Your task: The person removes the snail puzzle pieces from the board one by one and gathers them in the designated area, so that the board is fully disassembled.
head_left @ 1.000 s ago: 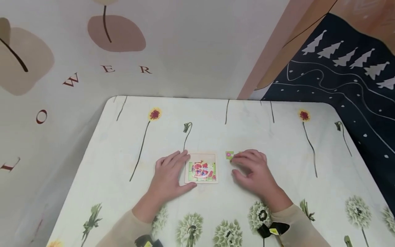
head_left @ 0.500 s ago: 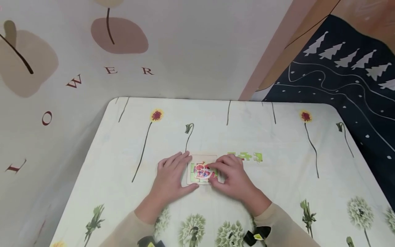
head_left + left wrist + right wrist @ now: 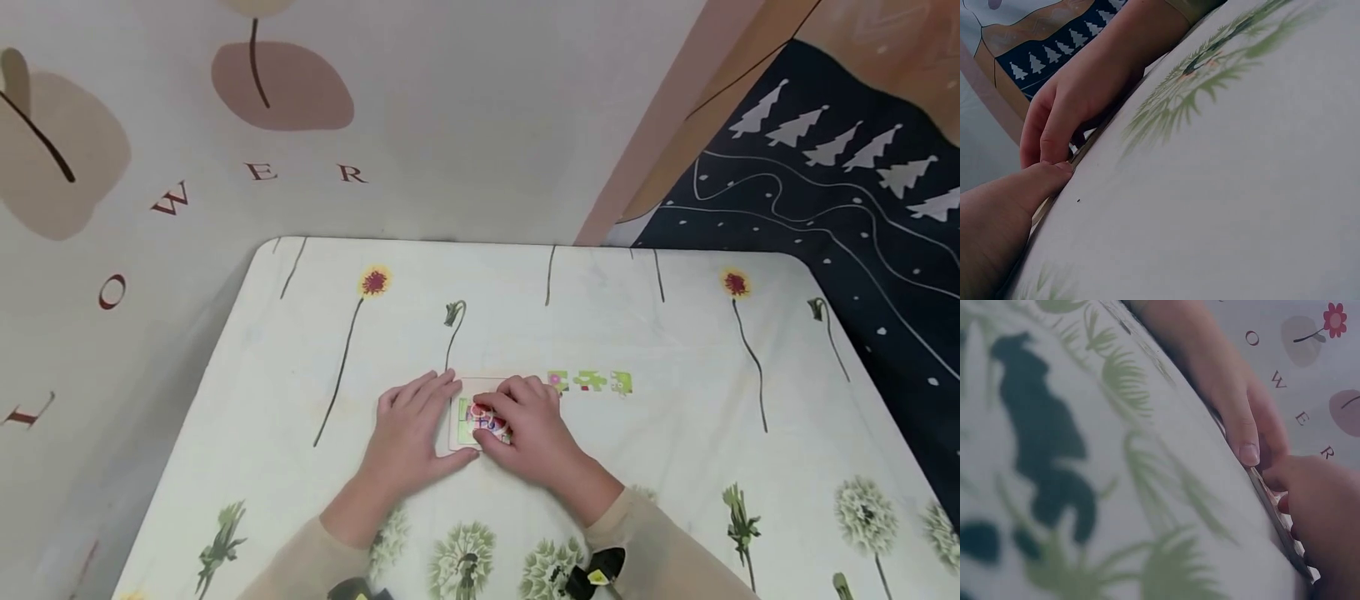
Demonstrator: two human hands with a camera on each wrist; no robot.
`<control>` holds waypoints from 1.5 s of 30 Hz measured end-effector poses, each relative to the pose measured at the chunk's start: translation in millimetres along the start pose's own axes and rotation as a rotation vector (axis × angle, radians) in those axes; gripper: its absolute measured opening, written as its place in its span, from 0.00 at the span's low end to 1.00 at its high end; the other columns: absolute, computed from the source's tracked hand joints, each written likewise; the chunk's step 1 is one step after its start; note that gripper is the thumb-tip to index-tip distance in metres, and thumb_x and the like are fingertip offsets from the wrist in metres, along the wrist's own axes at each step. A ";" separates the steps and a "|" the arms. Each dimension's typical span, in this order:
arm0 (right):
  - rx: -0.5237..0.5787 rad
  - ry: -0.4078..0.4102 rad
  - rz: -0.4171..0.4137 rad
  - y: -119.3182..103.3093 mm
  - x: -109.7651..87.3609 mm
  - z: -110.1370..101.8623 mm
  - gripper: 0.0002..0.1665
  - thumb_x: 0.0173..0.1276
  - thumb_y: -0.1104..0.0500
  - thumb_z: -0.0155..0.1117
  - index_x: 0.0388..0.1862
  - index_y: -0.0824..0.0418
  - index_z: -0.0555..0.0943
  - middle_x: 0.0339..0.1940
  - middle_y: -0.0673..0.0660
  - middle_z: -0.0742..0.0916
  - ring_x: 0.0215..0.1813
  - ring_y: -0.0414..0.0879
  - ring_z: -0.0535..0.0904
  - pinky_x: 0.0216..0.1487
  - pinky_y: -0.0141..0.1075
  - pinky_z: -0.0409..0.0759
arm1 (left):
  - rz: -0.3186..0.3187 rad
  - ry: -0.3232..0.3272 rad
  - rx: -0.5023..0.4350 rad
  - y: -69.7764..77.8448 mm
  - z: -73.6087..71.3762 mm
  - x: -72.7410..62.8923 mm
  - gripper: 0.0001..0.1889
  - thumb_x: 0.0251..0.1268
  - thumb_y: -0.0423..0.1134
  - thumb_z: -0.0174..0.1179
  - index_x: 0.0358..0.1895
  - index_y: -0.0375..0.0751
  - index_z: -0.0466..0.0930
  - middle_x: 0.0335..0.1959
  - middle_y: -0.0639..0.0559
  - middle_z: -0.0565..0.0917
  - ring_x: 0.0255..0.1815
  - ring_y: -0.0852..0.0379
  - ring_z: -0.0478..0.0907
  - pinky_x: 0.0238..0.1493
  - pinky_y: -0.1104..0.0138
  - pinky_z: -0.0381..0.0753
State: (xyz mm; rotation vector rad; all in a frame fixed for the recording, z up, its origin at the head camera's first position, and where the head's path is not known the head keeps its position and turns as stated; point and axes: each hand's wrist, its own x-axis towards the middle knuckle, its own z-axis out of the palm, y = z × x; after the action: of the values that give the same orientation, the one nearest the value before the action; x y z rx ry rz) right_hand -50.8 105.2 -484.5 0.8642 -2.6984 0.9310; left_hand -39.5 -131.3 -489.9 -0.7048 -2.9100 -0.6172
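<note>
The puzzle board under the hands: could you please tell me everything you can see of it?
The puzzle board is a small, square, flat tray with a pale wood-coloured rim, lying flat on the flower-printed table. Its picture shows red, pink and green; the right part is hidden. The left hand rests flat along its left edge, thumb at the near corner. The right hand lies over it, fingers curled onto the picture. Three loose green pieces lie in a row just to its right.

Flower-print table (image 3: 600, 317), lettered wall (image 3: 450, 125)
</note>
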 end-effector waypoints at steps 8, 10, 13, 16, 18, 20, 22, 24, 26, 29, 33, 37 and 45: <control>-0.030 -0.054 0.066 -4.5 3.7 -0.6 0.20 0.74 0.50 0.71 0.62 0.52 0.88 0.40 0.45 0.78 0.45 0.47 0.69 0.55 0.51 0.63 | 0.001 0.007 0.002 -0.1 0.4 0.8 0.50 0.59 0.74 0.65 0.79 0.46 0.71 0.82 0.52 0.68 0.81 0.46 0.63 0.66 0.42 0.63; -0.024 -0.063 0.083 -5.4 4.2 0.0 0.20 0.74 0.50 0.72 0.62 0.52 0.88 0.39 0.45 0.79 0.45 0.47 0.69 0.55 0.51 0.63 | 0.000 0.007 0.001 0.0 0.7 0.6 0.50 0.59 0.74 0.65 0.78 0.47 0.71 0.82 0.52 0.68 0.81 0.46 0.63 0.66 0.42 0.63; -0.010 -0.069 0.108 -6.9 5.4 0.7 0.19 0.73 0.50 0.73 0.61 0.52 0.88 0.39 0.44 0.80 0.45 0.47 0.69 0.55 0.51 0.63 | 0.001 0.008 0.002 0.0 1.3 0.2 0.50 0.59 0.74 0.65 0.78 0.47 0.71 0.82 0.52 0.68 0.80 0.47 0.63 0.66 0.43 0.63; -0.004 -0.078 0.126 -7.9 6.6 1.1 0.19 0.72 0.50 0.73 0.60 0.52 0.88 0.39 0.43 0.81 0.45 0.46 0.69 0.55 0.51 0.63 | 0.003 0.015 0.001 -0.4 2.0 -0.3 0.50 0.59 0.74 0.65 0.78 0.47 0.71 0.82 0.52 0.69 0.80 0.46 0.63 0.66 0.42 0.63; -0.003 -0.084 0.130 -8.3 7.1 0.8 0.19 0.72 0.50 0.73 0.60 0.52 0.88 0.38 0.43 0.81 0.45 0.46 0.69 0.56 0.52 0.63 | 0.004 0.020 0.000 -1.0 2.5 -0.7 0.50 0.58 0.74 0.66 0.78 0.47 0.71 0.81 0.52 0.69 0.80 0.46 0.63 0.65 0.42 0.63; -0.004 -0.086 0.131 -8.3 7.2 0.8 0.19 0.72 0.50 0.74 0.60 0.51 0.88 0.39 0.43 0.81 0.46 0.46 0.69 0.56 0.52 0.64 | 0.005 0.022 0.001 -1.5 3.0 -0.9 0.50 0.58 0.74 0.66 0.78 0.47 0.71 0.81 0.52 0.69 0.80 0.46 0.63 0.65 0.42 0.63; 0.001 -0.086 0.135 -8.3 7.0 0.7 0.20 0.71 0.50 0.75 0.59 0.51 0.88 0.40 0.43 0.82 0.46 0.46 0.70 0.56 0.52 0.64 | 0.006 0.022 0.001 -1.5 3.2 -0.8 0.50 0.58 0.74 0.66 0.78 0.47 0.71 0.81 0.52 0.69 0.80 0.46 0.63 0.65 0.42 0.63; 0.008 -0.079 0.141 -8.2 6.7 0.7 0.20 0.70 0.50 0.76 0.59 0.51 0.88 0.41 0.44 0.83 0.47 0.46 0.70 0.56 0.52 0.64 | 0.007 0.019 0.001 -1.3 3.2 -0.4 0.49 0.59 0.74 0.66 0.78 0.47 0.71 0.81 0.52 0.69 0.80 0.46 0.63 0.65 0.42 0.63; 0.015 -0.064 0.141 -7.7 6.0 1.4 0.21 0.69 0.50 0.78 0.59 0.51 0.88 0.43 0.44 0.85 0.48 0.46 0.71 0.56 0.53 0.64 | 0.008 0.015 0.000 -0.9 3.0 -0.1 0.49 0.59 0.74 0.66 0.78 0.47 0.72 0.81 0.52 0.69 0.80 0.46 0.63 0.66 0.42 0.63; 0.037 -0.038 0.134 -6.6 4.9 2.8 0.21 0.68 0.50 0.80 0.58 0.51 0.88 0.46 0.45 0.86 0.49 0.47 0.72 0.57 0.54 0.64 | 0.006 0.008 0.003 -0.4 2.2 0.0 0.49 0.59 0.74 0.66 0.78 0.47 0.72 0.81 0.52 0.69 0.81 0.47 0.63 0.66 0.42 0.63; 0.079 -0.004 0.106 -4.7 4.0 3.8 0.21 0.66 0.52 0.81 0.58 0.50 0.89 0.51 0.46 0.88 0.51 0.48 0.74 0.57 0.54 0.65 | 0.002 0.000 0.010 0.2 1.9 0.1 0.49 0.60 0.74 0.66 0.78 0.47 0.71 0.81 0.52 0.69 0.81 0.47 0.62 0.66 0.42 0.63; 0.106 0.022 0.059 -2.7 3.9 4.6 0.23 0.65 0.54 0.83 0.59 0.50 0.89 0.55 0.45 0.91 0.55 0.47 0.78 0.56 0.51 0.65 | -0.001 -0.005 0.017 0.1 2.5 0.3 0.49 0.60 0.75 0.65 0.78 0.46 0.71 0.81 0.51 0.69 0.81 0.47 0.62 0.66 0.42 0.63; 0.163 0.080 0.046 -1.0 4.4 5.9 0.25 0.61 0.58 0.85 0.58 0.54 0.91 0.49 0.46 0.93 0.51 0.45 0.79 0.55 0.50 0.65 | 0.006 0.002 0.013 -0.9 2.9 0.9 0.50 0.60 0.74 0.65 0.78 0.46 0.71 0.81 0.51 0.69 0.81 0.46 0.63 0.66 0.42 0.63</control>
State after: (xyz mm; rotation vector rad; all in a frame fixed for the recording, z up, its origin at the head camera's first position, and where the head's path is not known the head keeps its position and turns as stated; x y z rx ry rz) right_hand -53.7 98.9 -487.2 0.7779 -2.6129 1.1835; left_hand -40.7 -130.4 -492.8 -0.7112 -2.9066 -0.5975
